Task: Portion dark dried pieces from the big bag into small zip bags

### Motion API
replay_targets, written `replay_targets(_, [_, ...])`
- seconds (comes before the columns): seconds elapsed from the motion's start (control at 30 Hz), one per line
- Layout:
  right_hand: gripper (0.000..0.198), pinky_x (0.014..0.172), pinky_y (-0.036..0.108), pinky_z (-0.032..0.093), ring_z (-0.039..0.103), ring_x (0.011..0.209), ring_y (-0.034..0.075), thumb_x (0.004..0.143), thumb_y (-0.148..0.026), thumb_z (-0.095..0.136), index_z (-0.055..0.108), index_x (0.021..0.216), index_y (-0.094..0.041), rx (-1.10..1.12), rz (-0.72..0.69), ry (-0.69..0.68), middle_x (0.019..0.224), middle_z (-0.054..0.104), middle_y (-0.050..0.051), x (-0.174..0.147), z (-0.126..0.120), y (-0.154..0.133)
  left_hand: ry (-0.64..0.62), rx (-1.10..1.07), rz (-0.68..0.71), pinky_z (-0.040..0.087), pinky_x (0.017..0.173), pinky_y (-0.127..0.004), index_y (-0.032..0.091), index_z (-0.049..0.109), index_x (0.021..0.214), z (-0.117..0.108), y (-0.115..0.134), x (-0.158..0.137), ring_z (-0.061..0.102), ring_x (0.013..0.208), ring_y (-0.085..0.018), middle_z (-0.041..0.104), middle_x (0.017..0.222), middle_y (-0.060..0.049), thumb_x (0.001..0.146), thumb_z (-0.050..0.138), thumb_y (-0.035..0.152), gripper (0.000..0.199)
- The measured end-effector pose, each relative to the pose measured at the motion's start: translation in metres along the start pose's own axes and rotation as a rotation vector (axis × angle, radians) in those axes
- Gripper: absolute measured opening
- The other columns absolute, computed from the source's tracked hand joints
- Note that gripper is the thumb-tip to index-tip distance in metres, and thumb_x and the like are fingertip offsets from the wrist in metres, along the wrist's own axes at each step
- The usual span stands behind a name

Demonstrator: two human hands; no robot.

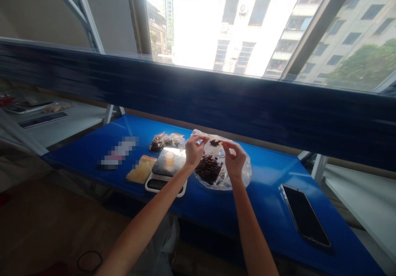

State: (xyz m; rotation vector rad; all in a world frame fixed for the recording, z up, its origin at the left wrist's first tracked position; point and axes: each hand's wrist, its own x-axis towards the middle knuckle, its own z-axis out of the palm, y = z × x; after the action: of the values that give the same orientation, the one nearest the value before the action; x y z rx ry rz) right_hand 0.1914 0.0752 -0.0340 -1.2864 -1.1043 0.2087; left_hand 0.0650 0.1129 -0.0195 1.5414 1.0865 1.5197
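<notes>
clear plastic bag [246, 178] lies spread on blue table [267, 177], r. of digital scale [163, 170]; l. hand [194, 151] & r. hand [234, 159] over it, prob. so spills drop back in, fingertips pinching opp. edges of apparent small baggie [214, 144]; dark dried bits [209, 169] in both.

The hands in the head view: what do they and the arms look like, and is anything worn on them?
The left hand and right hand are ungloved. The left forearm and right forearm are slender, with no sleeve, watch or bracelet visible. Rings are too small to rule out.
</notes>
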Motion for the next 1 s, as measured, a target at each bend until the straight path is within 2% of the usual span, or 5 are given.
replay_targets(0.33, [0.037,0.043,0.025,0.047,0.066,0.07,0.022,0.075,-0.047,0.064,0.073,0.088,-0.013,0.072,0.057,-0.006,0.084,0.073,0.011,0.002,-0.002,-0.001,-0.063,-0.027,-0.01,0.036,0.036,-0.019,0.016,0.069,0.074,0.008,0.004,-0.008,0.052,0.035,-0.006,0.07,0.082,-0.003,0.077,0.068,0.027,0.012])
replay_targets(0.5, [0.035,0.04,0.023,0.046,0.066,0.067,0.02,0.075,-0.046,0.064,0.07,0.09,-0.014,0.132,0.087,-0.015,0.084,0.072,0.01,0.003,-0.001,-0.002,0.005,-0.042,-0.037,0.039,0.04,-0.019,0.014,0.066,0.082,0.002,0.008,-0.009,0.053,0.036,-0.004,0.07,0.09,-0.005,0.083,0.06,0.028,0.015])
replay_targets(0.7, [0.032,0.039,0.022,0.044,0.063,0.057,0.016,0.075,-0.045,0.065,0.067,0.089,-0.015,0.176,0.104,-0.051,0.069,0.066,0.003,0.004,-0.002,-0.005,-0.029,-0.085,-0.052,0.037,0.036,-0.017,0.013,0.064,0.09,0.0,0.012,-0.011,0.056,0.038,-0.005,0.068,0.092,-0.005,0.085,0.058,0.03,0.018])
replay_targets(0.87, [0.032,0.038,0.02,0.046,0.065,0.06,0.015,0.079,-0.046,0.061,0.059,0.093,-0.018,0.235,0.141,-0.101,0.087,0.067,0.006,0.003,-0.001,-0.005,-0.069,-0.133,-0.06,0.035,0.032,-0.015,0.018,0.058,0.112,-0.009,0.015,-0.024,0.059,0.044,-0.005,0.064,0.106,-0.007,0.085,0.059,0.036,0.032])
replay_targets(1.0, [0.032,0.037,0.02,0.048,0.066,0.056,0.014,0.082,-0.046,0.055,0.05,0.099,-0.02,0.311,0.211,-0.192,0.097,0.065,0.008,-0.001,0.003,-0.006,0.041,-0.181,-0.097,0.035,0.032,-0.014,0.019,0.054,0.116,-0.03,0.02,-0.051,0.059,0.049,-0.005,0.06,0.105,-0.008,0.09,0.049,0.044,0.037])
